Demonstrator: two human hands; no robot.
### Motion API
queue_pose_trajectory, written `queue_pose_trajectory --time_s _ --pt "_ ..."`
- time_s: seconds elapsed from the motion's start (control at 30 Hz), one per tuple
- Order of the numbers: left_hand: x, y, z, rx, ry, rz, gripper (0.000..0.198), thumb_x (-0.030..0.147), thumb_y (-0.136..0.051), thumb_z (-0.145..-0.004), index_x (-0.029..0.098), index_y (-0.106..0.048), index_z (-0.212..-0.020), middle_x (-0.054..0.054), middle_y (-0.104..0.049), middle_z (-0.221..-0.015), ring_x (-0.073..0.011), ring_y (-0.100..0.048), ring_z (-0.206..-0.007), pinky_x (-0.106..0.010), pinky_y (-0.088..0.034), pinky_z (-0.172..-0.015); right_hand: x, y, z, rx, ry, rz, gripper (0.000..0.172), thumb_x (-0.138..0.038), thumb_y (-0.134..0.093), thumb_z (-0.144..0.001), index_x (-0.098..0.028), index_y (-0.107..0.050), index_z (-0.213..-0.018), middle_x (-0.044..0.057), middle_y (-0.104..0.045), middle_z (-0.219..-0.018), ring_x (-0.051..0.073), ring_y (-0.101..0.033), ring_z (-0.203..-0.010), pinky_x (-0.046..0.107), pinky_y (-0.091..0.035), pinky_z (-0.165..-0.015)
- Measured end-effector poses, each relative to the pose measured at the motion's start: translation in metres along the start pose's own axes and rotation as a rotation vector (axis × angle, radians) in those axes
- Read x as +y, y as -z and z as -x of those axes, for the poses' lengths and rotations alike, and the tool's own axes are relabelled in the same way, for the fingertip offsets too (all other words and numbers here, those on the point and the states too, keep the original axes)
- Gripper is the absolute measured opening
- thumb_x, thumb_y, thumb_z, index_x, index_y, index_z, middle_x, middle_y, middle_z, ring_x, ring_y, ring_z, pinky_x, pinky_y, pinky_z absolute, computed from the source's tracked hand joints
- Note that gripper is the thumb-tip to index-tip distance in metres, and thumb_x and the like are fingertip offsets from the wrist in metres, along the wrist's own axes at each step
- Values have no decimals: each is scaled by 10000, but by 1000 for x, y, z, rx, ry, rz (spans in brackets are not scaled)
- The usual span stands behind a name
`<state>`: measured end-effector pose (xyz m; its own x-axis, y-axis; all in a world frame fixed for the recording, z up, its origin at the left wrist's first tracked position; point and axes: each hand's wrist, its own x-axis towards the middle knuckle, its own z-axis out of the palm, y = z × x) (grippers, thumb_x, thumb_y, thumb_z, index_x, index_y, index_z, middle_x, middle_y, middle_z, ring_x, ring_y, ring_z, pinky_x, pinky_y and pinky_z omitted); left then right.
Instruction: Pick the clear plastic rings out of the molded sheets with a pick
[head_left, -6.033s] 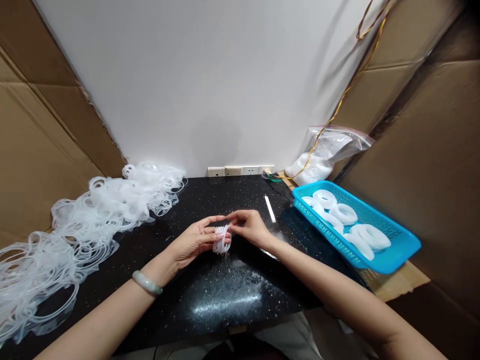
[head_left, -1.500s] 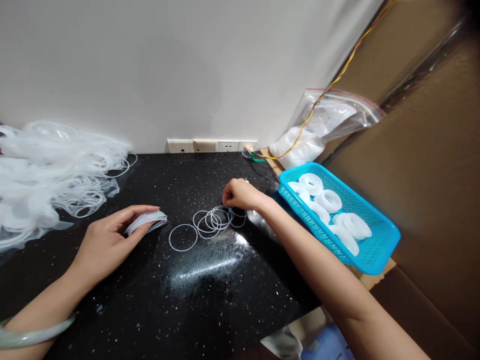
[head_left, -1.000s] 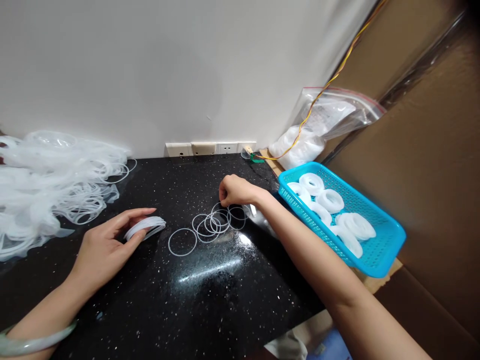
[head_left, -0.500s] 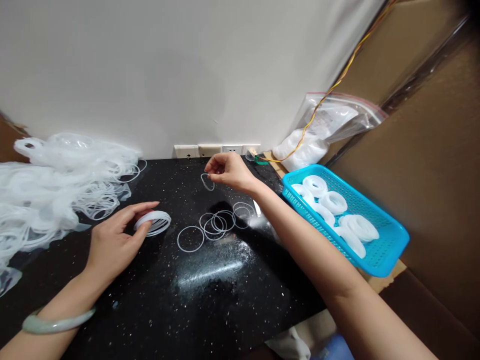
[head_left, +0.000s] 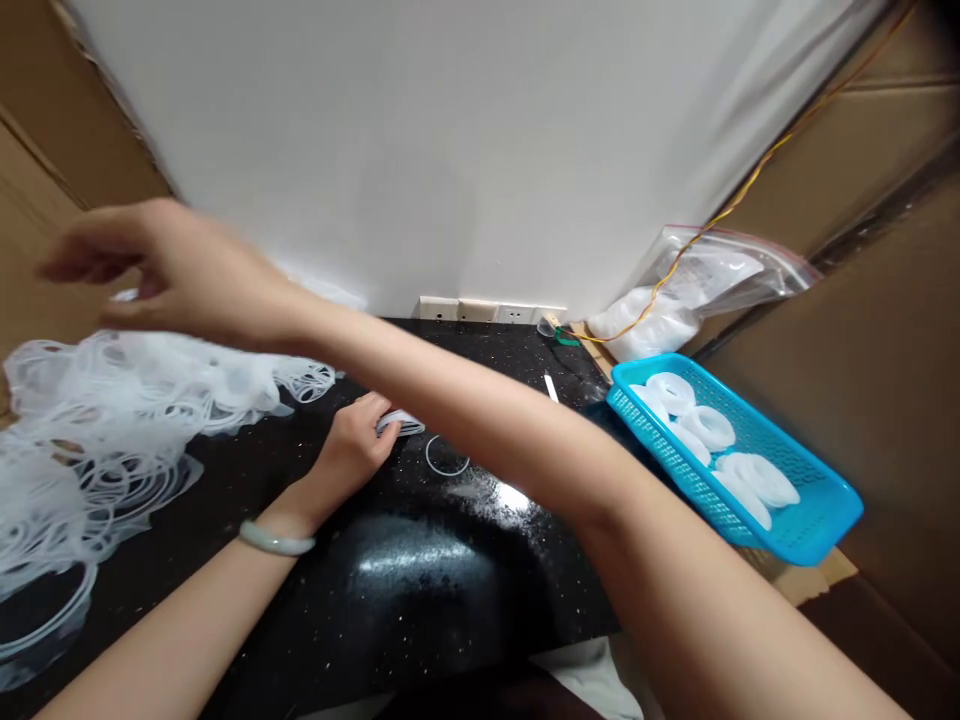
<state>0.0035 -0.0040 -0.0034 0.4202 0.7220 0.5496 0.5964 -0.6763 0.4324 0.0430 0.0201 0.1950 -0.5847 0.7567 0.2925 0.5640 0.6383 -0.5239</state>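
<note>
2 hands: left hand (head_left: 346, 452) low at the countertop; right hand (head_left: 161, 270) raised, its arm crossing above the left hand
Left fingers (head_left: 366, 412): curled and closed on a small stack of translucent silicone rings (head_left: 399, 423)
Right fingers (head_left: 75, 262): extended and motion-blurred; cannot tell whether anything is held
Stack position: on or just above the countertop, about mid-table, gripped by the left hand
Loose piece: 1 single silicone ring (head_left: 447, 474) lying flat, just beside the stack
Left wrist: 1 pale green bangle (head_left: 276, 540)
Left of table: tangled heap of silicone rings (head_left: 97, 440), below the right hand
Work surface: black speckled countertop (head_left: 480, 350)
Right of table: blue mesh basket (head_left: 660, 422) holding coiled ring bundles (head_left: 750, 478)
Back of table: wall sockets (head_left: 491, 312), white strip (head_left: 551, 388), clear zip bag (head_left: 720, 268) with white contents, yellow wire (head_left: 750, 170) across it
Surround: cardboard sheets (head_left: 862, 400)
</note>
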Motion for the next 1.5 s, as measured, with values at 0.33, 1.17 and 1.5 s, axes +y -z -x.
queue_pose_trajectory --time_s 0.33,1.17,1.5 --pt "17 13 -2 163 -92 43 318 160 -496 -887 211 -677 -1145 -51 -718 -996 -205 -643 -884 -355 -507 -844 145 49 184 88 -231 118 154 -217 -634 -833 -136 -731 -920 16 -701 -780 98 -580 -678 233 -435 -657" --pt "14 14 -5 130 -15 54 274 187 -451 -909 221 -685 -1048 -36 -688 -946 -200 -639 -838 -320 -473 -797 205 53 238 -213 -410 405 90 -141 -677 -643 -178 -705 -721 15 -669 -681 132 -574 -612 238 -342 -541" --pt "13 12 -4 132 -35 69 268 157 -456 -915 164 -691 -1043 -40 -695 -932 -181 -632 -837 -291 -466 -791 189 15 208 -272 -273 234 155 -185 -678 -683 -154 -683 -836 27 -665 -860 128 -574 -719 216 -356 -592"
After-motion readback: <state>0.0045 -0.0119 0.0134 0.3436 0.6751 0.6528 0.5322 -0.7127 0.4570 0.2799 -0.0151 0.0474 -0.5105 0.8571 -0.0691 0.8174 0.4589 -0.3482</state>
